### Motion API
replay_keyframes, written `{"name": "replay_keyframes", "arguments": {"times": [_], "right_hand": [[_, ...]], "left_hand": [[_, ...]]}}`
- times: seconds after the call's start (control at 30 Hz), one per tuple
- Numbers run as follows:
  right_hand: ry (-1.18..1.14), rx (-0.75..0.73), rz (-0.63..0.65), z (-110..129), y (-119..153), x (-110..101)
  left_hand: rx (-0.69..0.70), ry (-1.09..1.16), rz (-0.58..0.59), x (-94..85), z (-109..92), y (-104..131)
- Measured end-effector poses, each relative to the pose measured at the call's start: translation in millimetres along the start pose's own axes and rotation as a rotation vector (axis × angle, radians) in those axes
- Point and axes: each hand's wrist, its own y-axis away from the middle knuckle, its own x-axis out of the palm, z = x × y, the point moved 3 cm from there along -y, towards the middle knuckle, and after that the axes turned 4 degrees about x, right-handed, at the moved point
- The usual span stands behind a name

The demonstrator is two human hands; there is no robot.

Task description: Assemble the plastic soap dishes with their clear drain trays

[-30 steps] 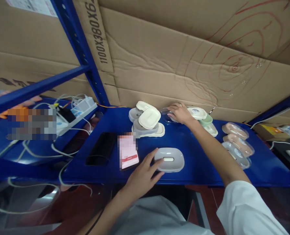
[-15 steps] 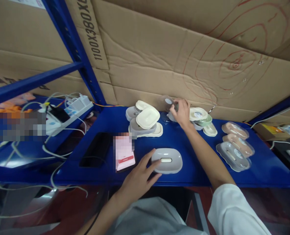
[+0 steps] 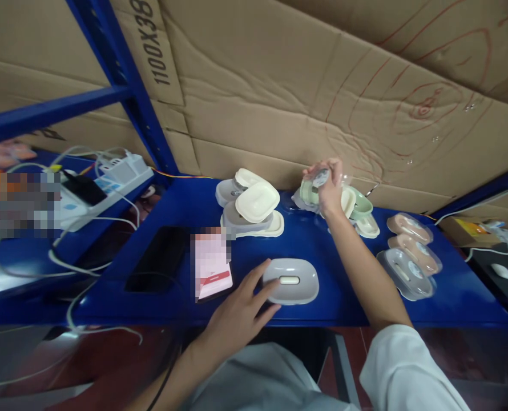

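Observation:
A shallow light-grey oval soap dish (image 3: 307, 291) with a pale bar-shaped piece in its middle lies near the table's front edge. My left hand (image 3: 243, 299) grips its left side, a finger reaching over the rim and the thumb along the near side. Towards the back, my right hand (image 3: 331, 180) is closed on a clear plastic cover (image 3: 321, 178) with a round grey label. Around that hand lie green dishes (image 3: 361, 204) and a cream dish (image 3: 347, 202), partly hidden by it.
Cream and grey dishes (image 3: 258, 202) are piled at the back left. Covered beige and grey dishes (image 3: 408, 277) line the right. A lit phone (image 3: 213, 265) and a black slab (image 3: 157, 260) lie left. Cardboard (image 3: 245, 125) closes the back; a blue post (image 3: 138, 108) rises at left.
My right hand has shifted right and turned, with the clear cover now over the green dish. My left hand stays on the grey soap dish. The view has moved slightly.

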Motion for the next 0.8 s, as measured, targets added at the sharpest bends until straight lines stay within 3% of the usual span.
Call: {"name": "replay_keyframes", "arguments": {"times": [0.2, 0.33, 0.43, 0.57, 0.7, 0.8], "right_hand": [[-0.081, 0.232, 0.201, -6, 34, -41], [-0.025, 0.262, 0.206, 12, 41, -55], [0.219, 0.110, 0.168, 46, 64, -66], [0.727, -0.217, 0.264, 87, 136, -72], [0.722, -0.506, 0.435, 106, 211, -70], [0.703, -0.503, 0.587, 107, 237, -66]], "left_hand": [[0.006, 0.002, 0.001, 2.6, 1, 1], [-0.001, 0.002, 0.000, 2.0, 1, 1], [-0.042, 0.058, 0.009, 1.4, 3, 1], [-0.165, 0.190, -0.012, 3.6, 9, 3], [-0.220, 0.229, 0.008, 5.7, 10, 5], [-0.195, 0.221, 0.010, 4.2, 8, 4]]}}
